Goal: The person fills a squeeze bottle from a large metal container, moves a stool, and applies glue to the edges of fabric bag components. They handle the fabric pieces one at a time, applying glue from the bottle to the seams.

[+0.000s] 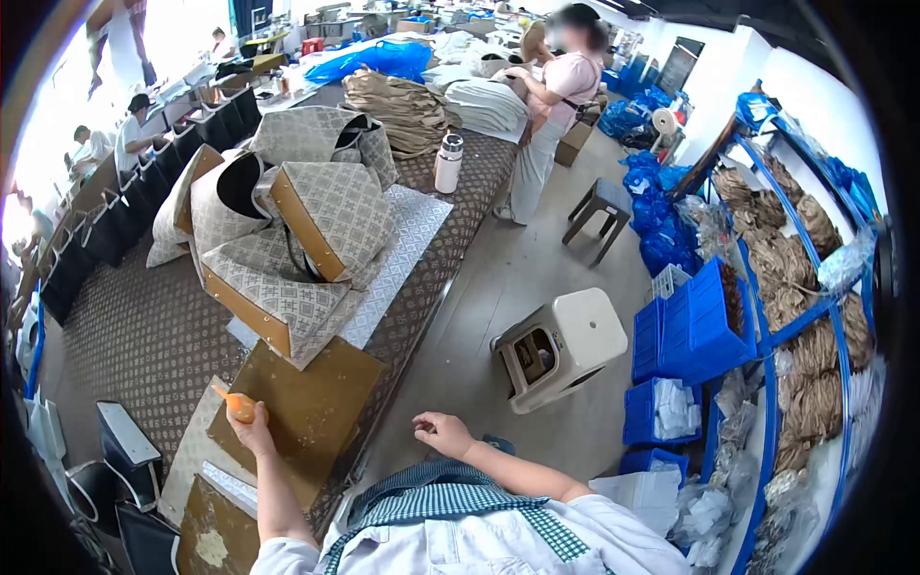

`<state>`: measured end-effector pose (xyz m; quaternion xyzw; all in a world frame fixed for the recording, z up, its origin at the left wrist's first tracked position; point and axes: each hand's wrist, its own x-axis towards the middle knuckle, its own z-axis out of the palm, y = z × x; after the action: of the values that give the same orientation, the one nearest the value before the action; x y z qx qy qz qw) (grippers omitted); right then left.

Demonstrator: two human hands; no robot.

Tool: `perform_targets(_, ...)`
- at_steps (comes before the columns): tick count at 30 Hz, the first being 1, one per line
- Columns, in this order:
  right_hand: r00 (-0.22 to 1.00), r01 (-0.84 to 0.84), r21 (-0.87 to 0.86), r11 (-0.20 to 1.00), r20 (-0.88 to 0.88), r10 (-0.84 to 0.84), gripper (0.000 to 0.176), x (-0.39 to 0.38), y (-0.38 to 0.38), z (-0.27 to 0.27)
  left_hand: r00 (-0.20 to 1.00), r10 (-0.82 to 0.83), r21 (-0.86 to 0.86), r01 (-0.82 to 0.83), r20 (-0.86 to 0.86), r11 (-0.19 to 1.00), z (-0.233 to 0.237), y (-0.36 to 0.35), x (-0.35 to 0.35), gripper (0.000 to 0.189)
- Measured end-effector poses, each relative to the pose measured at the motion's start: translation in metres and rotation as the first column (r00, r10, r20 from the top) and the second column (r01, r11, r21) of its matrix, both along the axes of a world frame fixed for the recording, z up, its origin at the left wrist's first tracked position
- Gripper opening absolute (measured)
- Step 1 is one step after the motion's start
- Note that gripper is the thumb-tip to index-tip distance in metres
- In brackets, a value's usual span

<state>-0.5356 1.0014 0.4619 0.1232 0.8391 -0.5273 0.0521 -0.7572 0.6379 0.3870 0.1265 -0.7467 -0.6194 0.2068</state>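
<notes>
My left hand (251, 433) is wrapped round a small orange squeeze bottle (243, 407), its pointed tip directed up and left. Beneath it lies a brown board (297, 407) on the table, with pale specks on its surface. My right hand (444, 434) is near the table's edge in front of my apron, fingers loosely bent and holding nothing visible. Beyond the board, a pile of grey-beige patterned bag pieces (335, 206) with tan leather bottoms (251, 311) rests on the table.
A white flask (448, 163) stands by stacked brown material (398, 110). On the floor are a beige stool (589, 331) and a darker stool (602, 206). Blue crates (704, 311) and a loaded rack (767, 192) line the right side. A person (561, 96) stands farther along the table.
</notes>
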Motion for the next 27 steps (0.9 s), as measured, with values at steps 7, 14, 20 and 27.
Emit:
perform_targets(7, 0.999, -0.008, -0.080, 0.997, -0.037, 0.005, 0.030, -0.079, 0.043, 0.011, 0.994, 0.082, -0.115, -0.075, 0.066, 0.991, -0.005, -0.011, 0.011, 0.070)
perform_targets(14, 0.993, -0.057, -0.143, 0.988, -0.114, 0.040, 0.026, -0.176, 0.078, 0.033, 0.984, 0.127, -0.096, -0.116, 0.128, 0.989, 0.010, 0.002, 0.023, 0.066)
perform_targets(20, 0.993, 0.111, -0.287, 0.951, -0.007, -0.118, 0.024, -0.234, 0.135, 0.023, 0.967, 0.099, -0.111, -0.074, 0.234, 0.991, 0.032, 0.006, 0.026, 0.071)
perform_targets(27, 0.960, 0.204, -0.405, 0.891, -0.096, -0.263, 0.021, -0.325, 0.206, 0.024, 0.939, 0.318, -0.527, -0.206, 0.131, 0.825, 0.043, 0.002, 0.062, 0.081)
